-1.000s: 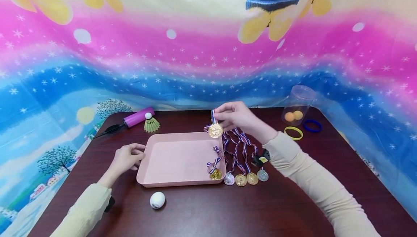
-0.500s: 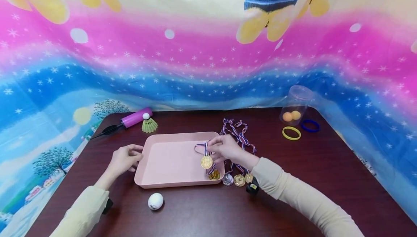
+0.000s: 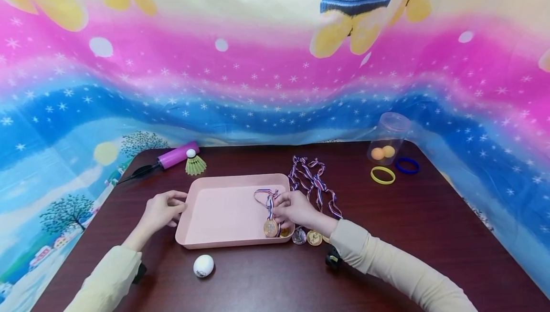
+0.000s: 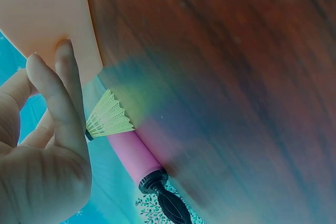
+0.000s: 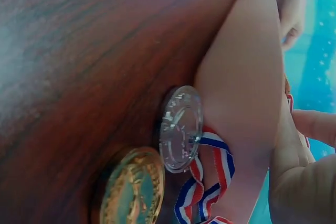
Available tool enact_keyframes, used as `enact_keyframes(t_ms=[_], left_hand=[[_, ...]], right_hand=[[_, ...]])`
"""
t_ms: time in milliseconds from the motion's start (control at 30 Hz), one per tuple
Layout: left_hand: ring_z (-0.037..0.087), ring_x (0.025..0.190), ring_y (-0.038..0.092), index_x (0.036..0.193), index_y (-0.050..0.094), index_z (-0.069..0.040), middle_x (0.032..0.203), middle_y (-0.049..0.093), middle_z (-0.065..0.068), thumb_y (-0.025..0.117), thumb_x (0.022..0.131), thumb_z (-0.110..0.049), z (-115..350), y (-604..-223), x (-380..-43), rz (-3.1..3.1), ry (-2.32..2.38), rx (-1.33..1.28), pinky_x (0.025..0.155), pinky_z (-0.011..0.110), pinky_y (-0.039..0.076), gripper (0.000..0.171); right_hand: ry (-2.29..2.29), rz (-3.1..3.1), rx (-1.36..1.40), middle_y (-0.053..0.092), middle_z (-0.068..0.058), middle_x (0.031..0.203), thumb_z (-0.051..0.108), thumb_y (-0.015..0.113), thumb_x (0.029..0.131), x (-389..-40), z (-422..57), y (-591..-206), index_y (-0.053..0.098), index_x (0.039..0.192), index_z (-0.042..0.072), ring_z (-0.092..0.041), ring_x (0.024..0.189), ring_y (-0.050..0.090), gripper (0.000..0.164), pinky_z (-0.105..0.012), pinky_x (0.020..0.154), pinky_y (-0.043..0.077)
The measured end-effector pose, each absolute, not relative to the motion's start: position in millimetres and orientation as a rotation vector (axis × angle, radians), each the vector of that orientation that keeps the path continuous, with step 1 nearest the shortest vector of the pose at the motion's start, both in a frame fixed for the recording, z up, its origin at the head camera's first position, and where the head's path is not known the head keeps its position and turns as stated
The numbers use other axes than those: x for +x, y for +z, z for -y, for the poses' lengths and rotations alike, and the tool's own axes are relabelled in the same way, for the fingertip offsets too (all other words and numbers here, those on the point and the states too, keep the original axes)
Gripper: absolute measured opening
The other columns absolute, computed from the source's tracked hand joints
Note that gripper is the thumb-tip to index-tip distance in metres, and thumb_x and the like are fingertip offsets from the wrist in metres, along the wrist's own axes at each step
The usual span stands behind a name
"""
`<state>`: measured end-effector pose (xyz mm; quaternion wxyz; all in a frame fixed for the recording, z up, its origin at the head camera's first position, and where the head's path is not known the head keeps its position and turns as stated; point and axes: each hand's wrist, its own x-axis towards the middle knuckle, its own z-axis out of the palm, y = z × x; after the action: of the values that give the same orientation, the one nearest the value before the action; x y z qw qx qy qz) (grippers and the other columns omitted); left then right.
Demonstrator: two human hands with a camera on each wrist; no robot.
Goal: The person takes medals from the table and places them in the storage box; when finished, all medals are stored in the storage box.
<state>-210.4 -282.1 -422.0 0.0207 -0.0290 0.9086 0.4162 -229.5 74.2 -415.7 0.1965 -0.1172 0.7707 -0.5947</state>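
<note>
My right hand (image 3: 301, 209) pinches the striped ribbon of a gold medal (image 3: 270, 227), which hangs low inside the right end of the pink tray (image 3: 223, 212). Another gold medal (image 3: 284, 231) lies in that corner, mostly hidden behind the hand. Against the tray's left side, my left hand (image 3: 165, 211) rests with relaxed fingers; a fingertip touches the outer wall in the left wrist view. Just right of the tray lie a silver medal (image 5: 181, 129) and a gold medal (image 5: 135, 190), their tangled ribbons (image 3: 315, 178) stretching back. My right forearm covers part of this row.
A white ball (image 3: 204, 266) sits in front of the tray. Behind it on the left are a shuttlecock (image 3: 195, 164) and a purple hand pump (image 3: 178, 155). At back right stand a clear jar (image 3: 388, 140) with two orange balls, a yellow wristband (image 3: 383, 175) and a blue wristband (image 3: 407, 165).
From above the tray's back right corner, my right hand has come forward and down with the gold medal, now low inside the tray. The left hand stays at the tray's left side.
</note>
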Motion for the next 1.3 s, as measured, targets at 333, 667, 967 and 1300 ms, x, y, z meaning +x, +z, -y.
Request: enact_keyframes(t_ms=[333,667,967,1300], left_hand=[[0.015,0.063,0.068,0.125,0.056,0.005,0.098,0.071,0.021,0.061,0.09,-0.013,283.1,-421.9,-211.0,-2.812,1.299,-0.089,0.052,0.03,0.057,0.04],[0.015,0.063,0.067,0.124,0.057,0.004,0.096,0.071,0.019,0.061,0.089,-0.012,281.6,-421.6,-210.9,-2.81,1.304,-0.086,0.052,0.03,0.057,0.039],[0.014,0.063,0.067,0.125,0.056,0.004,0.097,0.071,0.019,0.06,0.089,-0.014,283.1,-423.0,-210.8,-2.812,1.293,-0.08,0.052,0.031,0.058,0.04],[0.014,0.062,0.067,0.124,0.057,0.004,0.096,0.071,0.02,0.06,0.089,-0.012,281.9,-422.6,-210.5,-2.816,1.297,-0.079,0.052,0.03,0.057,0.039]], right_hand=[[-1.613,-2.236,-0.388,0.07,-0.015,0.081,-0.002,0.064,0.086,-223.5,-70.9,-414.4,0.059,0.09,-0.008,-0.014,0.062,0.068,0.008,-0.032,0.056,0.059],[-1.573,-2.273,-0.438,0.07,-0.02,0.083,-0.005,0.064,0.085,-217.7,-67.9,-414.6,0.059,0.09,-0.009,-0.024,0.069,0.071,0.009,-0.03,0.057,0.059],[-1.377,-2.532,-0.615,0.066,-0.01,0.074,-0.004,0.067,0.081,-217.4,-67.3,-412.6,0.063,0.082,-0.003,-0.018,0.059,0.067,0.004,-0.027,0.049,0.057],[-1.38,-2.493,-0.59,0.069,-0.015,0.072,-0.006,0.068,0.081,-216.0,-69.5,-409.8,0.063,0.079,-0.004,-0.023,0.062,0.07,0.005,-0.029,0.049,0.057]])
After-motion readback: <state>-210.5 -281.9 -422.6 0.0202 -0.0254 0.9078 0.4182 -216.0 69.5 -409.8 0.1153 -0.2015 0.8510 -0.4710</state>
